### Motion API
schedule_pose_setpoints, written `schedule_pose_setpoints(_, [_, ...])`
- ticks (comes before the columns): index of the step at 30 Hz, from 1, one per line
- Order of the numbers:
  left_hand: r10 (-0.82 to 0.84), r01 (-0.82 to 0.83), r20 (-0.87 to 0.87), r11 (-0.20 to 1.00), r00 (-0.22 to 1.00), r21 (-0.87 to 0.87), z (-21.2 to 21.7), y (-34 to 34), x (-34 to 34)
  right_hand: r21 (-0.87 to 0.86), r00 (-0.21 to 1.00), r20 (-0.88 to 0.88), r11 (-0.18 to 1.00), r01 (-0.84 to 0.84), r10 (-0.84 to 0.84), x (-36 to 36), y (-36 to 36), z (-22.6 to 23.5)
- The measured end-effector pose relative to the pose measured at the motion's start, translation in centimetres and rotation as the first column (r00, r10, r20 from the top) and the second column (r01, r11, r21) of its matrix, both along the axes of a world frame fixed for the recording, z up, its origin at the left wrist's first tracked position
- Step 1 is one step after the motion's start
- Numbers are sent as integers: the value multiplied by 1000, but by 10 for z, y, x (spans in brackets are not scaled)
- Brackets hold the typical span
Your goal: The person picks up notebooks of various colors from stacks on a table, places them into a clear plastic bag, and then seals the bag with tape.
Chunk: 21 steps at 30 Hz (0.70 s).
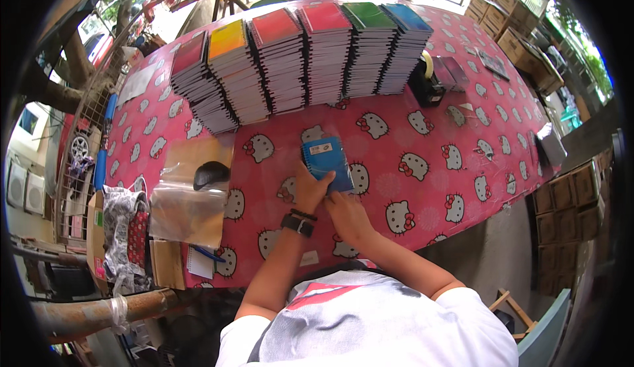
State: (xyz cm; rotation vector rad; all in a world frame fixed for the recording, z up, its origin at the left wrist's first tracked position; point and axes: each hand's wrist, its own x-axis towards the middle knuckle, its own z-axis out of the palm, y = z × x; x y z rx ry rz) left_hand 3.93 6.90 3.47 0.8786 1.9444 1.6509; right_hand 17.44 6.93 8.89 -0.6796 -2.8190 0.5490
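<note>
Table [422, 189]: fills most of the frame; pink cover printed with white cat faces.

Row of notebook stacks [284, 63]: six tall piles, spiral-bound, across the upper middle. Top covers, left to right: dark red, yellow, red, lighter red, green, blue. The leftmost pile leans.

Cartons [566, 222]: brown, piled at the right edge of the frame.

Brown sheet [188, 215]: flat, left of centre, with clear plastic over its lower part.

Blue notebook [323, 156]: centre of frame, spiral along its left side, pale label near the top of the cover. Clear film shows at its right edge.

Left hand [310, 185]: holds the notebook by its lower left; thumb lies across the cover, other fingers mostly hidden. Dark watch [297, 226] on the wrist.

Right hand [347, 215]: at the notebook's lower edge, fingers bent and close together; cannot tell whether they pinch anything.

Tape dispenser [428, 90]: black, just right of the blue pile.

Black rounded object [211, 175]: rests on the brown sheet.

Small notepad [200, 263]: lower left, at the table edge.

Blue pen [210, 254]: lies partly over the notepad.
</note>
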Motion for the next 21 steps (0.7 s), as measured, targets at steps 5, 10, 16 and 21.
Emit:
schedule_pose_setpoints(5, [18,-20,-50,999,999,-41,-11,-1,-2,-515,907,-204,747,-419,368,21,19,17])
schedule_pose_setpoints(10, [-33,30,40,996,999,78,-16,1,-2,69,984,-167,995,69,-57,-11,82,-19])
schedule_pose_setpoints(16, [28,-50,-167,990,986,-131,-23,3,-4,256,999,-33,966,13,-5,-27,76,-36])
schedule_pose_setpoints(21, [-147,136,-31,965,989,-223,-2,-9,-19,244,1000,-19,970,-12,18,-23,80,-35])
